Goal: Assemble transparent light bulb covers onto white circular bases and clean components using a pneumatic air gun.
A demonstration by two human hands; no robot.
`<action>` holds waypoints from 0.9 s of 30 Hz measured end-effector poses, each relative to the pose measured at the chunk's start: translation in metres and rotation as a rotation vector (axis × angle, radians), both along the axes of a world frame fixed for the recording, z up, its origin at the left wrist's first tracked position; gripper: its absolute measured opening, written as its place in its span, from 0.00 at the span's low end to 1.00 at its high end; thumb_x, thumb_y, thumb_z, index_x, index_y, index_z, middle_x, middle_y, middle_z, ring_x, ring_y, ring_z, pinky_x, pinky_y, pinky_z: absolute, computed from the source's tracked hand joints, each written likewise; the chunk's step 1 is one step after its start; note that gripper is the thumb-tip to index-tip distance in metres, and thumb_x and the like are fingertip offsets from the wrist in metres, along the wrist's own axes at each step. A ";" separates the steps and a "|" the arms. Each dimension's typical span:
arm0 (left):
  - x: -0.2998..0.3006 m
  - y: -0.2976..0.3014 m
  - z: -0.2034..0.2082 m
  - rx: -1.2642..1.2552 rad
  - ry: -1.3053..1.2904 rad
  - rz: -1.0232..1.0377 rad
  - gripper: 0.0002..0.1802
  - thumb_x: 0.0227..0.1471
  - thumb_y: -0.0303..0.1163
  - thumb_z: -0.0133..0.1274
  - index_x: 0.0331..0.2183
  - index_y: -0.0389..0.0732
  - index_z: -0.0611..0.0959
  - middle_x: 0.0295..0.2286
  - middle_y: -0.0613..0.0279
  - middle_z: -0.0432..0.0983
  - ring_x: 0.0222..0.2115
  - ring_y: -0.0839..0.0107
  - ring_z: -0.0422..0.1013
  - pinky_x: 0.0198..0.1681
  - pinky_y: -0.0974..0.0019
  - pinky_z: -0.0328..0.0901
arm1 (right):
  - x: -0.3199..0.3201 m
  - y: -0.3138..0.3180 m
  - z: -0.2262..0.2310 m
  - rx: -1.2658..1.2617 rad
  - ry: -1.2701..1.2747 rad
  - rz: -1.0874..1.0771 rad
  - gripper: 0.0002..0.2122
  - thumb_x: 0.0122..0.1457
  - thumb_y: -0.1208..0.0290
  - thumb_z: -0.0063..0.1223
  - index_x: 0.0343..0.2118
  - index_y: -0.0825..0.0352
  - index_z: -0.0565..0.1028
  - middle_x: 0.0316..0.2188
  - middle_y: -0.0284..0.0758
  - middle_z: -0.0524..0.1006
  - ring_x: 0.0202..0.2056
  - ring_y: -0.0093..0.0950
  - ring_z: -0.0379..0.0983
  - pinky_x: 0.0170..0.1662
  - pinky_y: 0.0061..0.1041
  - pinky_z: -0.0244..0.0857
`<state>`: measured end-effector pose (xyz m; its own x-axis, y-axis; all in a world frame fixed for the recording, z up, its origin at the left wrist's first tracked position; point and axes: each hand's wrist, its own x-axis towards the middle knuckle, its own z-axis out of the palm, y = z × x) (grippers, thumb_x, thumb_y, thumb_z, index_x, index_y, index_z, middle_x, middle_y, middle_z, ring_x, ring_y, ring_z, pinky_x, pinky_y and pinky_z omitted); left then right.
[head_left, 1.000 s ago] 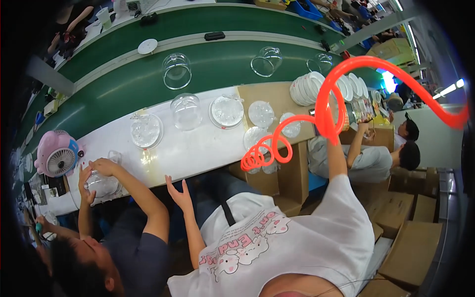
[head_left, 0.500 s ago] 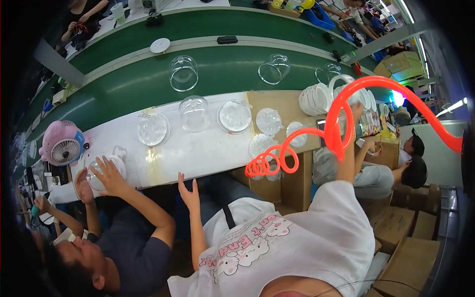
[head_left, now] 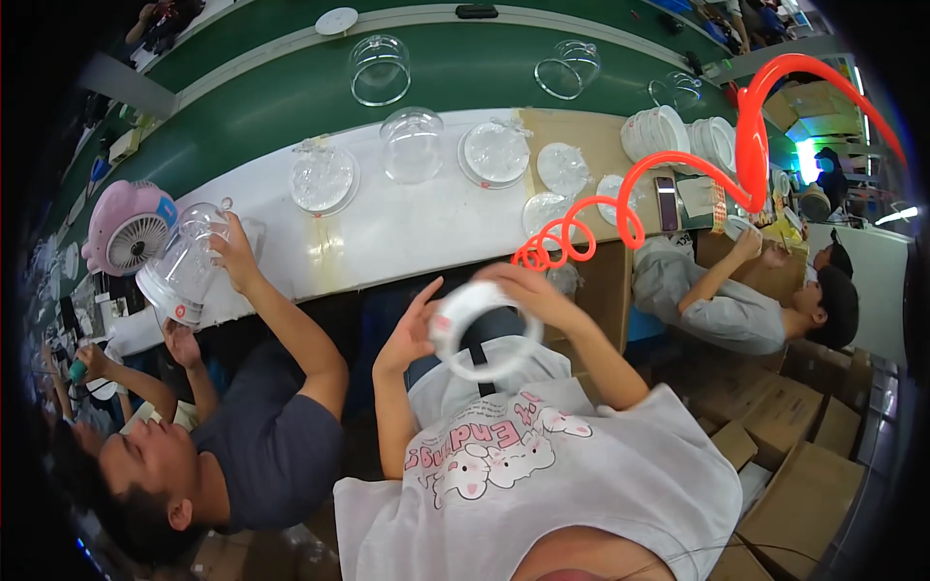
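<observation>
A white plastic ring, smeared by motion, is held between my hands above my lap. My right hand grips its far right rim with the fingers over the edge. At the ring's left rim is my left hand, fingers partly stretched and the thumb against the ring. On the white table surface ahead stand a clear dome and two white round bases with clear plastic on top, one on the left and one on the right.
A red coiled hose hangs across the right side. White rings are stacked at the far right, near a phone. Clear domes stand on the green belt. At left, a co-worker lifts a clear dome beside a pink fan.
My right hand has come back from the ring stacks with a white ring, and my left hand has met it. The co-worker has raised and tilted the dome. The view has shifted.
</observation>
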<state>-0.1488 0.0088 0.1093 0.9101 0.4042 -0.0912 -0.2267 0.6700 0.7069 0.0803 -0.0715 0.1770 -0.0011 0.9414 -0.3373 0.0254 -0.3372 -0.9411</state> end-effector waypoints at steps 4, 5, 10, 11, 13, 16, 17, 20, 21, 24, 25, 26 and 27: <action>-0.038 -0.004 -0.028 -0.149 0.158 0.314 0.38 0.36 0.23 0.59 0.51 0.37 0.61 0.32 0.51 0.73 0.28 0.63 0.74 0.34 0.63 0.71 | -0.039 0.061 -0.067 0.091 -0.088 0.043 0.11 0.58 0.73 0.39 0.41 0.68 0.71 0.34 0.32 0.72 0.38 0.19 0.66 0.44 0.19 0.59; -0.038 -0.004 -0.040 -0.175 0.161 0.405 0.35 0.37 0.21 0.57 0.49 0.37 0.63 0.28 0.55 0.73 0.24 0.68 0.72 0.30 0.65 0.70 | -0.037 0.069 -0.083 -0.068 -0.133 -0.006 0.11 0.58 0.72 0.42 0.43 0.66 0.72 0.33 0.31 0.72 0.37 0.19 0.66 0.43 0.20 0.60; -0.003 0.014 -0.085 -0.274 0.206 0.731 0.35 0.41 0.18 0.53 0.51 0.43 0.60 0.27 0.59 0.70 0.22 0.71 0.69 0.28 0.68 0.67 | 0.043 0.049 -0.104 0.227 -0.728 -0.807 0.07 0.56 0.73 0.47 0.36 0.67 0.73 0.31 0.35 0.75 0.32 0.24 0.71 0.35 0.23 0.64; 0.004 0.018 -0.090 -0.300 0.156 0.781 0.36 0.41 0.18 0.53 0.52 0.43 0.59 0.28 0.59 0.69 0.23 0.71 0.69 0.29 0.67 0.67 | 0.064 0.032 -0.104 0.199 -0.847 -0.903 0.09 0.55 0.71 0.49 0.37 0.69 0.71 0.29 0.36 0.75 0.30 0.25 0.70 0.34 0.23 0.64; 0.015 0.026 -0.096 -0.293 0.177 0.887 0.35 0.45 0.20 0.52 0.53 0.44 0.57 0.31 0.59 0.68 0.29 0.71 0.69 0.34 0.66 0.67 | 0.087 0.011 -0.088 0.015 -0.844 -0.935 0.16 0.52 0.60 0.54 0.32 0.71 0.71 0.27 0.37 0.75 0.29 0.25 0.71 0.35 0.23 0.64; 0.026 0.035 -0.118 -0.306 0.211 0.917 0.33 0.48 0.23 0.52 0.54 0.41 0.57 0.37 0.56 0.69 0.34 0.70 0.68 0.40 0.66 0.65 | 0.119 -0.005 -0.106 -0.344 -0.906 -0.804 0.29 0.46 0.41 0.50 0.29 0.72 0.73 0.22 0.38 0.76 0.25 0.27 0.72 0.34 0.23 0.64; 0.030 0.036 -0.123 -0.262 0.242 0.922 0.33 0.48 0.23 0.52 0.54 0.41 0.57 0.38 0.54 0.68 0.35 0.69 0.69 0.41 0.66 0.64 | 0.123 -0.001 -0.112 -0.344 -0.908 -0.800 0.29 0.46 0.41 0.50 0.29 0.72 0.73 0.22 0.38 0.76 0.25 0.27 0.72 0.34 0.23 0.64; 0.032 0.030 -0.127 -0.139 0.445 0.856 0.38 0.46 0.24 0.55 0.56 0.35 0.54 0.41 0.53 0.68 0.39 0.68 0.68 0.42 0.68 0.63 | 0.140 0.007 -0.136 -0.552 -1.119 -0.570 0.26 0.44 0.47 0.54 0.22 0.75 0.76 0.18 0.39 0.76 0.22 0.30 0.73 0.31 0.26 0.65; 0.035 0.030 -0.126 -0.051 0.559 0.807 0.40 0.46 0.24 0.56 0.56 0.34 0.52 0.43 0.53 0.67 0.40 0.67 0.68 0.43 0.69 0.63 | 0.152 0.009 -0.142 -0.557 -1.124 -0.577 0.26 0.44 0.47 0.54 0.22 0.75 0.76 0.18 0.39 0.76 0.22 0.30 0.73 0.31 0.26 0.65; 0.025 0.023 -0.129 0.118 0.673 0.836 0.47 0.41 0.28 0.61 0.57 0.32 0.50 0.48 0.48 0.62 0.45 0.62 0.65 0.46 0.66 0.62 | 0.150 0.022 -0.144 -0.573 -1.023 -0.615 0.16 0.42 0.60 0.54 0.23 0.73 0.77 0.18 0.38 0.76 0.20 0.28 0.73 0.27 0.27 0.65; 0.026 0.022 -0.128 0.112 0.680 0.836 0.47 0.41 0.28 0.61 0.57 0.32 0.50 0.48 0.48 0.62 0.45 0.62 0.65 0.46 0.66 0.62 | 0.147 0.019 -0.140 -0.580 -1.022 -0.608 0.16 0.42 0.60 0.54 0.23 0.73 0.77 0.18 0.38 0.76 0.20 0.28 0.73 0.27 0.27 0.65; 0.026 0.020 -0.122 0.313 0.802 0.836 0.49 0.39 0.27 0.62 0.57 0.32 0.49 0.50 0.46 0.58 0.49 0.60 0.61 0.49 0.65 0.61 | 0.143 0.013 -0.133 -0.482 -0.939 -0.591 0.16 0.42 0.60 0.54 0.23 0.73 0.76 0.18 0.37 0.76 0.20 0.26 0.72 0.27 0.27 0.65; 0.027 0.020 -0.116 0.516 0.919 0.825 0.52 0.36 0.26 0.63 0.56 0.31 0.49 0.53 0.44 0.53 0.52 0.59 0.58 0.51 0.64 0.59 | 0.139 0.007 -0.126 -0.386 -0.856 -0.576 0.17 0.43 0.60 0.55 0.24 0.74 0.76 0.19 0.37 0.77 0.20 0.25 0.72 0.27 0.27 0.65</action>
<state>-0.1219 0.0291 -0.0066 0.0760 0.9757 -0.2057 0.2584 0.1800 0.9491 0.2188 -0.0646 0.0509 0.7790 0.5570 -0.2880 0.3636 -0.7754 -0.5162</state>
